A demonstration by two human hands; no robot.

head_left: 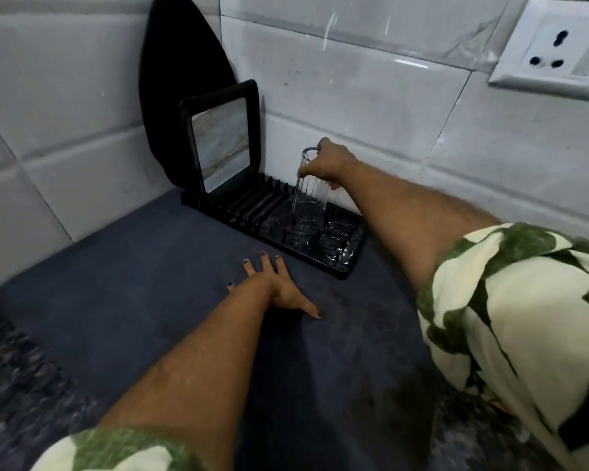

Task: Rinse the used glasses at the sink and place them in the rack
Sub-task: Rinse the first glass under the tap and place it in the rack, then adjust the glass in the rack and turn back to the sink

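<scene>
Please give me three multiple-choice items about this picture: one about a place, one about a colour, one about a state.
1. Where does the black slotted plastic rack stand?
A. in a sink
B. on the dark counter against the white tiled wall
C. on a shelf

2. What colour is the frame of the rectangular tray standing in the rack?
A. black
B. red
C. white

3. What is the left hand doing?
A. holding a glass
B. lying flat and open on the counter
C. turning a tap

Answers: 1 B, the rack sits on the counter by the wall tiles. 2 A, its border is black. 3 B, its fingers are spread, while the right hand has its grip on the clear ribbed glass.
</scene>
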